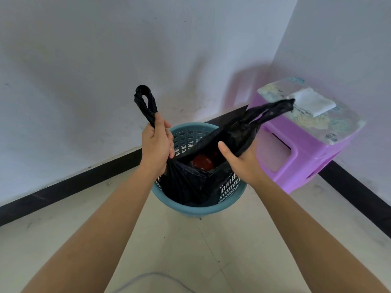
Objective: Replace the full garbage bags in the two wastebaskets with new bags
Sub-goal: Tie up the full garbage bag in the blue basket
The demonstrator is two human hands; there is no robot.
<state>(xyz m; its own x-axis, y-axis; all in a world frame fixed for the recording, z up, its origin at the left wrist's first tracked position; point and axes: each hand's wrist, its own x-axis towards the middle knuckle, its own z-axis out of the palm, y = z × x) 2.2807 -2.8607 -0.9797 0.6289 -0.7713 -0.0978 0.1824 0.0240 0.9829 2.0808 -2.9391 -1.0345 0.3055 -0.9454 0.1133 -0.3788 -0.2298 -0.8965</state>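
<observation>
A blue perforated wastebasket (196, 209) stands on the tiled floor in the room's corner. A black garbage bag (190, 182) sits partly inside it, its mouth open on something red (202, 162). My left hand (156, 144) grips the bag's left handle, whose loop sticks up above my fist. My right hand (241, 163) holds the bag's right side just below the other handle, which stretches up and to the right. Both hands hold the bag above the basket's rim.
A purple plastic stool (300, 157) stands right of the basket against the wall, with a folded white item (313, 103) on its patterned top. A black baseboard (69, 187) runs along both walls. A pale cord (152, 278) lies on the floor near me.
</observation>
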